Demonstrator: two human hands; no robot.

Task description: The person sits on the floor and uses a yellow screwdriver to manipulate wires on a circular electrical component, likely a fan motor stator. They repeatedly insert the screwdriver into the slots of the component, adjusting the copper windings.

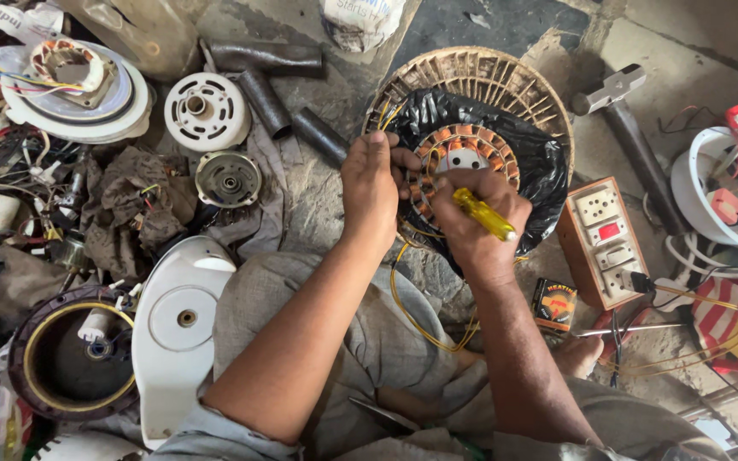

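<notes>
Screwdriver [483, 214] in R hand [475, 224], yellow handle lower-right, tip toward stator [463, 158].

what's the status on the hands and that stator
Right hand shut on yellow screwdriver, tip at stator. Left hand steadies stator's edge. Black bag under it, yellow wire trailing below.

A rough, grey concrete floor [506, 26] fills the scene, stained dark in patches and cracked near the top right. Daylight falls evenly from above, with soft shadows. Clutter of wires, rags and metal parts [36, 196] crowds the left side; no walls or windows show.
</notes>
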